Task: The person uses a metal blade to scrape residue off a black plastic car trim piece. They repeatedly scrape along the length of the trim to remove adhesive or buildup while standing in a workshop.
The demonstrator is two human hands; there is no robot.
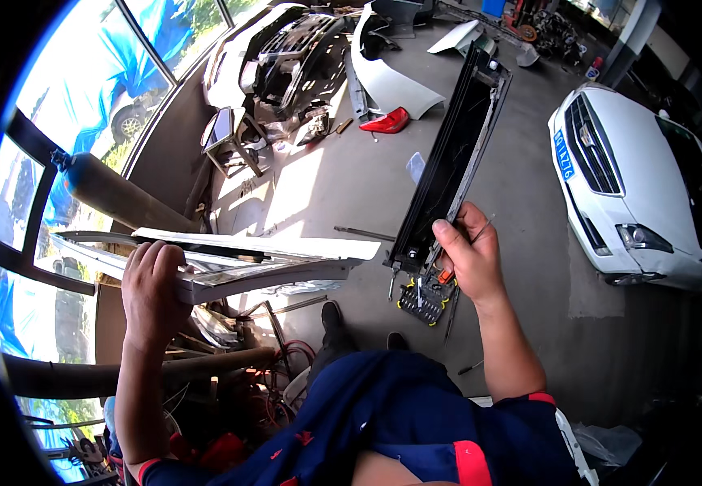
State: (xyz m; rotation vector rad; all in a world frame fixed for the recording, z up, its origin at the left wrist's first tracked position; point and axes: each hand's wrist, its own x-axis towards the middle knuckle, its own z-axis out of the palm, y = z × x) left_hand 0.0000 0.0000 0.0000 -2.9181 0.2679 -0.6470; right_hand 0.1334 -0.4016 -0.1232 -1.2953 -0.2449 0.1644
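My left hand (153, 283) is closed around the near left end of a long white car body panel (278, 279), fingers over its upper edge. The panel reaches out to the right in front of me, its tip short of the dark part. My right hand (474, 253) grips the lower end of a long black trough-shaped car part (440, 174), thumb on top. That part is held up at a slant, its far end pointing away to the upper right. A thin dark rod shows by the right fingers; what it is I cannot tell.
On the floor below lies an opened tool case (422, 301). A gas cylinder (124, 194) leans at the left window. Farther off are a white fender (387, 77), a red tail light (386, 121) and a metal stool (234, 138). A white car (638, 178) stands at right.
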